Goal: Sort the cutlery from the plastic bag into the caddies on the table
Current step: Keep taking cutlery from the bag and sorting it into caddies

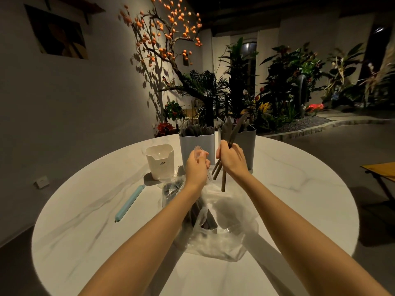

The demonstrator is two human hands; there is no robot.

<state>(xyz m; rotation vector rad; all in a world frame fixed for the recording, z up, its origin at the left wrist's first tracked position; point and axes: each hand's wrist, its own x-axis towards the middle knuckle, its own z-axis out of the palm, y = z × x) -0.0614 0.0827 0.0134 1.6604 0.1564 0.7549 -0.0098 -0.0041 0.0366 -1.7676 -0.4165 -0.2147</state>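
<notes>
My right hand [232,159] grips a bundle of dark long-handled cutlery [223,180], held upright above the clear plastic bag [215,236]. A clear plastic spoon [198,151] is pinched in my left hand [196,167], its bowl pointing up. The bag lies open on the round white table [85,221] and holds more dark cutlery [201,216]. Behind my hands stand two tall grey caddies: the left one [197,146] is full of dark pieces, the right one [248,144] holds several dark utensils. A smaller white caddy [159,162] stands to the left and looks empty.
A light blue bag clip [129,202] lies on the table's left side. A second small bag with dark pieces [171,188] sits beside the white caddy. Plants and a tree with orange fruit stand beyond the table. A yellow chair [380,169] is at the right.
</notes>
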